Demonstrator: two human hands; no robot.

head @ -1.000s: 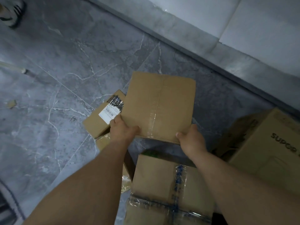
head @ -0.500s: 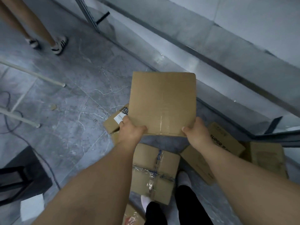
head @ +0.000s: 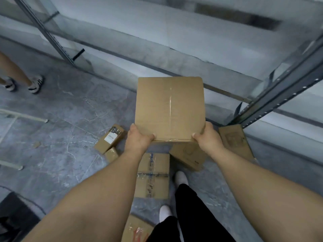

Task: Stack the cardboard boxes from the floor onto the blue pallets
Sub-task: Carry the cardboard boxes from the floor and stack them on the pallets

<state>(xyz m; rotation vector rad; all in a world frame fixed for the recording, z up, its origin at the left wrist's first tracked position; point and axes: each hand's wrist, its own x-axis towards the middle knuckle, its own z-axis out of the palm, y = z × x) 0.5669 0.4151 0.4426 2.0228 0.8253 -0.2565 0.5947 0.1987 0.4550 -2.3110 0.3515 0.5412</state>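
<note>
I hold a plain brown cardboard box (head: 169,109) in the air in front of me, taped along its middle seam. My left hand (head: 139,138) grips its near left corner and my right hand (head: 208,137) grips its near right corner, thumbs on top. Several more cardboard boxes lie on the grey floor below: a labelled box (head: 110,137) to the left, a taped box (head: 153,175) under my arms, a printed box (head: 188,155) and a flat box (head: 234,140) to the right. No blue pallet is in view.
Grey metal rack uprights stand at the back left (head: 47,34) and at the right (head: 279,95) against the wall. Another person's feet (head: 22,84) stand at the far left. My own feet (head: 180,178) are among the boxes. White poles (head: 24,117) lie on the floor at left.
I have lifted the box higher and straightened up, so the floor boxes look smaller and farther below. The rack uprights and the other person's feet have come into view.
</note>
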